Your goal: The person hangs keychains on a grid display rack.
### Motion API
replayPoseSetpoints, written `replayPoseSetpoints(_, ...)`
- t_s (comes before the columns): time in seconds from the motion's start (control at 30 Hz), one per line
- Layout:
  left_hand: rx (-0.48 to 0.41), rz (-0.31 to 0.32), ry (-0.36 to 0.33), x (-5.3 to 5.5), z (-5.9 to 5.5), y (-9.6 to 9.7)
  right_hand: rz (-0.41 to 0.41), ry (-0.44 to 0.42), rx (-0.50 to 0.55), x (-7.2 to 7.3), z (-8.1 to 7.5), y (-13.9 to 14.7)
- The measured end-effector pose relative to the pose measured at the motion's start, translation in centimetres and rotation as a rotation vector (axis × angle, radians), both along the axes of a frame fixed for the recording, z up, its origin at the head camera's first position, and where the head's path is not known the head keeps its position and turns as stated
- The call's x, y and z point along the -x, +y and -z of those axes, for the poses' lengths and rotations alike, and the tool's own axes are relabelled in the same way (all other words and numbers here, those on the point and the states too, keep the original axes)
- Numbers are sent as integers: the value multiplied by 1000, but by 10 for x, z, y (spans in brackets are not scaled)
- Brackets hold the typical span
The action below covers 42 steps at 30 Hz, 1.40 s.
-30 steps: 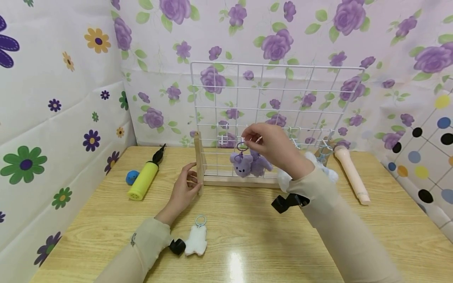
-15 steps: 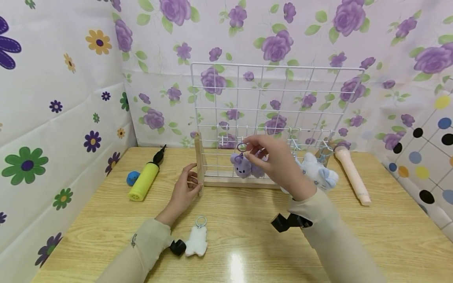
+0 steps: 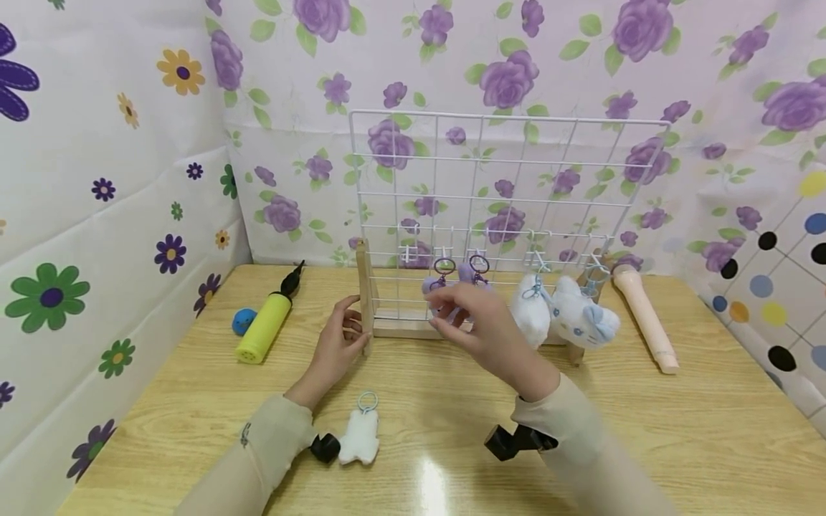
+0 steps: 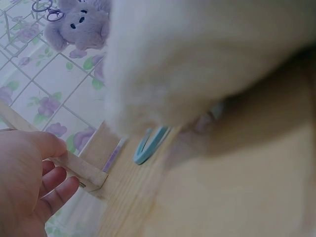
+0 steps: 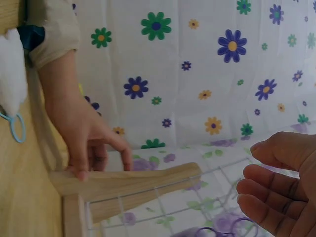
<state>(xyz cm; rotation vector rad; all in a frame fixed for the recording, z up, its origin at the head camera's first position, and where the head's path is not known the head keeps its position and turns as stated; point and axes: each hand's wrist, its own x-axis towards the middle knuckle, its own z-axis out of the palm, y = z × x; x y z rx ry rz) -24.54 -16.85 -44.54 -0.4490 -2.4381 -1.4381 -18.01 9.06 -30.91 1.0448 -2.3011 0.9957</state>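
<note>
My left hand holds the left wooden leg of a white wire grid rack, thumb and fingers on either side. Two purple plush keychains hang by purple rings from hooks on the grid. In front of them is my right hand, partly hiding them. Its fingers are loosely bent, with a gap to the thumb and nothing between, as the right wrist view shows. Farther right hang a white plush keychain and a white plush with a blue bow.
A white plush keychain with a blue ring lies on the table near my left wrist. At left are a yellow hand pump and a small blue ball-like toy. A pale pink tube-shaped object lies at right.
My right hand has let go of the purple keychain's ring and drawn down and back from the grid. The purple keychain now hangs by itself. My left hand stays on the wooden leg.
</note>
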Motion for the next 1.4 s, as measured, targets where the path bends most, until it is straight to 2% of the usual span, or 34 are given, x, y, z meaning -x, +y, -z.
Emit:
replayPoseSetpoints(0.3,-8,2,-5,0,-2,0,-72,-163,-40,-3,27,-14)
replayPoseSetpoints(0.5,-13,2,-10,-1,-3,0,-123,-219,-110,0,45,-27)
replayPoseSetpoints(0.8,-16,1,2,-1,-2,1,-150,-396,-194,3,65,-41)
replayPoseSetpoints(1.07,-11,-2,15,-1,-1,0,-184,-403,-259,8,83,-58)
replayPoseSetpoints(1.27,-15,7,19,0,0,0,-177,-499,-295,8,90,-66)
replayPoseSetpoints(1.4,-10,5,25,-1,-1,0,-173,-515,-322,9,93,-68)
